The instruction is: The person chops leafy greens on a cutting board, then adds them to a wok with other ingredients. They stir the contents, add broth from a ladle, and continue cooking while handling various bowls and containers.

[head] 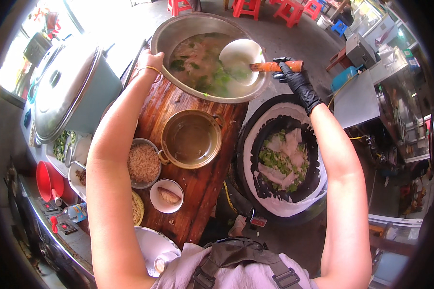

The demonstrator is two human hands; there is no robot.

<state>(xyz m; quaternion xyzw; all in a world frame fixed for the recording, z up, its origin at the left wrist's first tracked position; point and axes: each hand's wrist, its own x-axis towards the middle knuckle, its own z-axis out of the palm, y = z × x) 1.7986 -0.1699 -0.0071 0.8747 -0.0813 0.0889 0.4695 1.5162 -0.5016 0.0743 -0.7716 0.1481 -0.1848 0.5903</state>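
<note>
My left hand [150, 61], bare and with a yellow band at the wrist, grips the left rim of a large metal basin [162, 30]. Cloudy broth with green leaves fills part of the basin. In a black glove, my right hand [291, 74] holds the wooden handle [276, 66] of a big white ladle [243, 50], whose bowl rests in the broth by the basin's right side. A two-handled metal pot [191, 139] with clear liquid stands below the basin on a wooden table [199, 191]. Right of the table, a wide dark-and-white vessel [255, 159] holds pale pieces and chopped greens.
Left of the pot are a bowl of brown crumbly food [143, 163] and a small white bowl [166, 195]. A large lidded container [70, 86], a red dipper [50, 180] and a plastic bottle [74, 212] stand farther left. Red stools [246, 8] are on the floor beyond.
</note>
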